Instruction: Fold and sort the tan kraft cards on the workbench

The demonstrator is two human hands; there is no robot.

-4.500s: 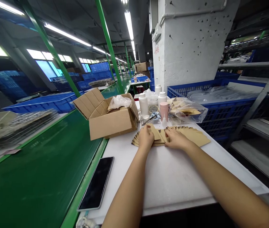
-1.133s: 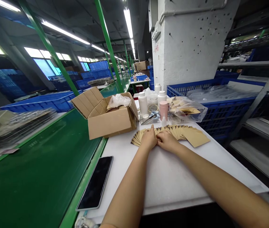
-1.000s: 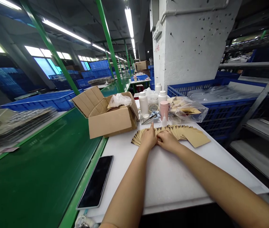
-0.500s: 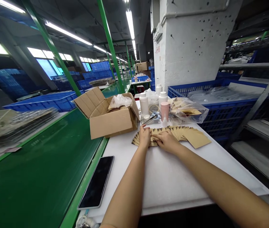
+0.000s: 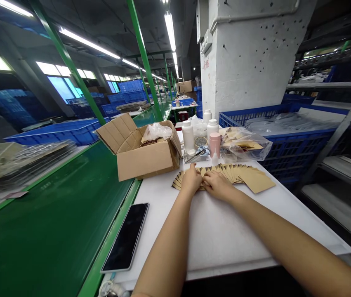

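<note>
A long fan of overlapping brown kraft paper envelopes (image 5: 235,173) lies across the white tabletop in front of me. On its left part, my left hand (image 5: 191,180) is closed with its fingers curled in among the envelopes and its thumb pointing away from me. Close beside it, my right hand (image 5: 218,185) bends its fingers down onto the same envelopes, closed at their near edge. The fingertips of both hands are partly hidden. At the right end, the last envelope (image 5: 258,180) shows its whole flat face.
Behind the envelopes stand white bottles (image 5: 188,136), a pink bottle (image 5: 215,144) and a clear bag of envelopes (image 5: 245,144). An open cardboard box (image 5: 147,161) sits at left, beside the green conveyor (image 5: 54,222). A phone (image 5: 126,237) lies near the table's left edge; a blue crate (image 5: 286,152) stands right.
My left hand has shifted slightly right and turned, its fingers curling in toward the right hand. The fingers of my right hand have drawn in; the envelope fan lies where it was.
</note>
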